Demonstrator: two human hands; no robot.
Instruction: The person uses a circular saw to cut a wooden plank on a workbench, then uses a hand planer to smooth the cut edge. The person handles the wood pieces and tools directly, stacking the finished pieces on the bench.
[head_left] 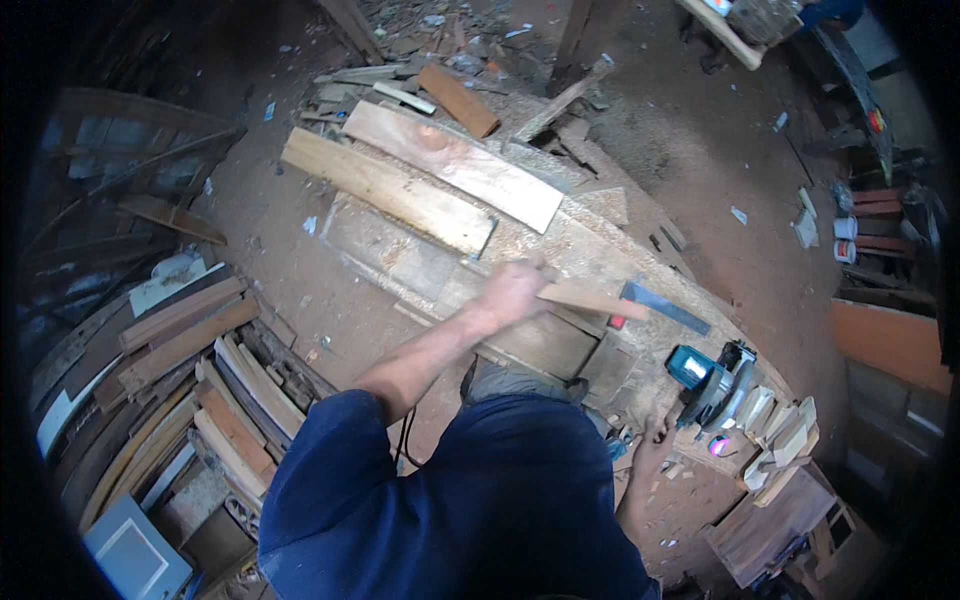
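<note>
My left hand (515, 292) is closed on a narrow wooden strip (592, 300) over the sawdust-strewn work board (571, 235). A metal square with a dark blade (668, 308) and red part lies just beyond the strip. My right hand (655, 440) is at the bench's near right edge, beside a teal and black cordless circular saw (700, 376), its fingers curled on something I cannot make out. Two pale planks (450, 165) (390, 190) lie side by side on the far part of the board. A small purple object (718, 445) sits below the saw.
A big stack of offcut boards (228, 400) fills the lower left. Wood blocks (780, 440) crowd the bench's right end, above a wooden box (760, 520). An orange panel (885, 345) and white buckets (843, 240) stand along the right. Scrap wood (455, 95) lies beyond the planks.
</note>
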